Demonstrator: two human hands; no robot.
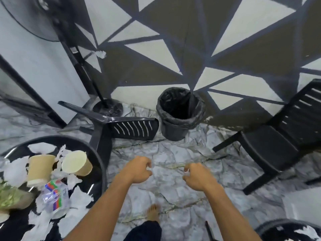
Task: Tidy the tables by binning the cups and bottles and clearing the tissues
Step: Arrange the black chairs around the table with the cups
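Note:
A round black table (101, 162) at the lower left carries two tan paper cups, one lying on its side (40, 168) and one tipped toward me (77, 163). A crushed clear plastic bottle (55, 195) with a red, blue and green label lies among several torn white tissues (80, 199). A black bin (179, 113) lined with a black bag stands by the wall, its mouth dark. My left hand (139, 169) and my right hand (198, 176) hover over the floor between table and bin, fingers loosely curled, holding nothing.
A black plastic chair (132, 127) lies tipped over between the table and the bin. Another black chair (274, 141) stands at the right. A standing fan's base (107, 106) is by the wall. A second table edge (291, 230) with tissues shows at lower right.

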